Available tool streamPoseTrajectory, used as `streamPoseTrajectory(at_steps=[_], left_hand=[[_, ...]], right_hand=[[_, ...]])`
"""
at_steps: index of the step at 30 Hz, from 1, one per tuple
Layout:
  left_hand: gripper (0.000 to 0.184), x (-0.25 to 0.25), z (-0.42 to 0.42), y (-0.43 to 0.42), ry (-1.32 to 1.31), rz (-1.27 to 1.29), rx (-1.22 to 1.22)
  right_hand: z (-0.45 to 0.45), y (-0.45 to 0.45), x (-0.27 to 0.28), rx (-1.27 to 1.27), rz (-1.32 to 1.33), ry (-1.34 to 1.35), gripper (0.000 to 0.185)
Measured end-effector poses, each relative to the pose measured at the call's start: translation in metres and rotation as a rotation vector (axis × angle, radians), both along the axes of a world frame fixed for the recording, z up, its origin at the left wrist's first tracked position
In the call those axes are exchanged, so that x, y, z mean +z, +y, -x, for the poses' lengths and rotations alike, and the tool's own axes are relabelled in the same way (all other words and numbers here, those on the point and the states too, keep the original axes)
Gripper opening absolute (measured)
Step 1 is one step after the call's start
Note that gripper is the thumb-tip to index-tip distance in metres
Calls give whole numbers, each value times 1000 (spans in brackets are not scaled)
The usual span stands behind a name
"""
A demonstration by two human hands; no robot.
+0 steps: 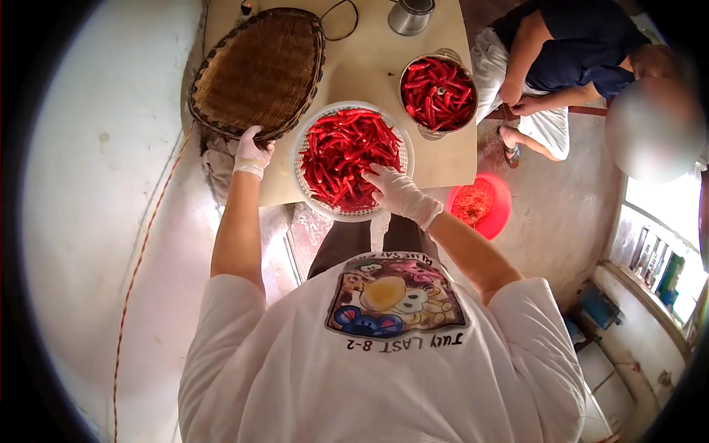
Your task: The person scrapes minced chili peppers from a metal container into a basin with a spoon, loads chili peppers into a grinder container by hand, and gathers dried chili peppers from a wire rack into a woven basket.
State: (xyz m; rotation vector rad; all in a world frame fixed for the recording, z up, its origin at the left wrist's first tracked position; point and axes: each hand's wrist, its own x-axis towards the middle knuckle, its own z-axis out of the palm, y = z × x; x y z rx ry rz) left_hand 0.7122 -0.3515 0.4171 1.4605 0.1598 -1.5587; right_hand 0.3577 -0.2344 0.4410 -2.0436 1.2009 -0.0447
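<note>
My left hand, in a thin white glove, grips the near rim of a brown wicker basket. The basket is shallow, with a dark woven edge, and nothing shows inside it. To its right sits a round white plastic colander heaped with red chili peppers. My right hand, also gloved, reaches over the colander's near right side. Its fingers are apart and touch the peppers; the fingertips are partly lost among them.
A metal pot of red peppers stands at the right of the table, with a metal canister behind. A pink basin with reddish bits is on the floor. A seated person is at the right. A cord runs along the left.
</note>
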Motion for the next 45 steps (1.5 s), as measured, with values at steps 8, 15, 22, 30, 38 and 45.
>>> streamPoseTrajectory(at_steps=[8, 15, 22, 30, 38, 45], left_hand=[[15, 48, 12, -1, 223, 0, 88], [14, 129, 63, 61, 224, 242, 97], [21, 198, 109, 222, 14, 369, 173], [39, 227, 135, 438, 139, 211, 361], [43, 161, 160, 585, 341, -47, 731], [15, 91, 139, 731, 457, -166, 697]], right_hand=[[46, -20, 18, -136, 104, -252, 27], [90, 18, 54, -72, 117, -322, 16], [163, 93, 51, -36, 17, -172, 18], [249, 144, -36, 243, -76, 132, 21], [320, 198, -85, 359, -288, 412, 26], [230, 170, -70, 494, -222, 615, 24]])
